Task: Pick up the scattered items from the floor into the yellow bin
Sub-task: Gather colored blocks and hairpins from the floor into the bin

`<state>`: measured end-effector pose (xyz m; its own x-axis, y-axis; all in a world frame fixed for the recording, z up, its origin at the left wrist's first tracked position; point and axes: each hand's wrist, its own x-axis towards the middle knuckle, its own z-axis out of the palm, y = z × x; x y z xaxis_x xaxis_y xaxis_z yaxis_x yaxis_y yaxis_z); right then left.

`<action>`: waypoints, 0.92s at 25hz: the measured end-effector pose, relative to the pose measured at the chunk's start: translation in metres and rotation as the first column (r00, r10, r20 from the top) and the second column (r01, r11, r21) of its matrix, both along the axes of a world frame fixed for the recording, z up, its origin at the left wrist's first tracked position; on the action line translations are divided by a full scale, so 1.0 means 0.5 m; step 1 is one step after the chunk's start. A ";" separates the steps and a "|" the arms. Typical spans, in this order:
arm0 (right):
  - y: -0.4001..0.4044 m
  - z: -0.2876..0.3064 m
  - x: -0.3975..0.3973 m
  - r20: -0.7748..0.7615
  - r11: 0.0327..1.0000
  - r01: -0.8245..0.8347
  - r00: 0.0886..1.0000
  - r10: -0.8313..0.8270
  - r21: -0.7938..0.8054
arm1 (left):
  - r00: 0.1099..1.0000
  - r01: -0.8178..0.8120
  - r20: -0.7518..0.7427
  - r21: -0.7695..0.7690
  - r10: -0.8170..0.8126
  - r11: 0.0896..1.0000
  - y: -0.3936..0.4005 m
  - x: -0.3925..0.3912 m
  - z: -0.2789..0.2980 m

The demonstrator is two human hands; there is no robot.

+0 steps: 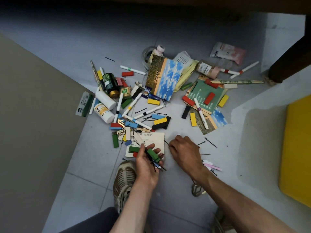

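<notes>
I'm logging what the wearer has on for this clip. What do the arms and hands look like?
Both forearms are bare, with no sleeves in view. The left hand and right hand wear no gloves, and no rings, watch or markings show.

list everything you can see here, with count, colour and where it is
yellow bin: one, yellow, right edge
wooden blocks: many, red, yellow, green, blue, black, across the pile
marker pens: several, white with coloured bands, mid pile
bottles: several, one dark green, others white, left of pile
booklets: a few, sky and field print, centre and right
hairpins: many, black, scattered on the tiles
white card: one, in front of the hands
left hand: holds green blocks and hairpins
right hand: fingertips on a hairpin on the floor
</notes>
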<state>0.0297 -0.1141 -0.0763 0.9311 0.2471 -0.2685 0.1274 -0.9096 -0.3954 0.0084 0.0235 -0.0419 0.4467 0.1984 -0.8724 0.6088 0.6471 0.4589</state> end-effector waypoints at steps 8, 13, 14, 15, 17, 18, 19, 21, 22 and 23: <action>-0.055 0.025 0.003 0.075 0.979 0.014 0.997 0.002 -0.202 | 0.999 0.034 0.004 -0.022 -0.034 0.999 -0.030 0.000 0.006; -0.024 0.010 0.002 0.109 0.919 -0.368 0.917 0.384 -0.139 | 0.998 0.063 0.004 -0.028 -0.063 0.998 -0.035 -0.009 0.013; -0.042 0.006 -0.004 0.124 0.926 -0.345 0.923 0.365 -0.155 | 0.998 0.064 0.006 -0.021 -0.064 0.998 -0.036 -0.007 0.013; -0.065 0.005 -0.010 0.132 0.935 -0.315 0.932 0.337 -0.162 | 0.998 0.066 0.011 -0.017 -0.066 0.998 -0.039 -0.003 0.013; -0.119 0.008 -0.025 0.123 0.956 -0.249 0.955 0.268 -0.153 | 0.996 0.084 0.016 -0.021 -0.084 0.996 -0.057 0.004 0.010; -0.147 0.014 -0.030 0.109 0.967 -0.218 0.966 0.233 -0.135 | 0.995 0.097 0.015 -0.021 -0.097 0.995 -0.066 0.008 0.008; -0.178 0.023 -0.040 0.097 0.975 -0.191 0.975 0.202 -0.112 | 0.993 0.114 0.013 -0.024 -0.113 0.993 -0.076 0.010 0.008; -0.234 0.042 -0.068 0.051 0.984 -0.172 0.983 0.175 -0.050 | 0.991 0.130 0.016 -0.027 -0.129 0.991 -0.090 0.014 0.008; -0.256 0.048 -0.089 0.016 0.979 -0.204 0.979 0.204 -0.032 | 0.992 0.129 0.015 -0.027 -0.128 0.991 -0.096 0.011 0.008; -0.266 0.054 -0.115 0.000 0.963 -0.266 0.964 0.267 -0.040 | 0.992 0.127 0.018 -0.029 -0.126 0.992 -0.101 0.006 0.008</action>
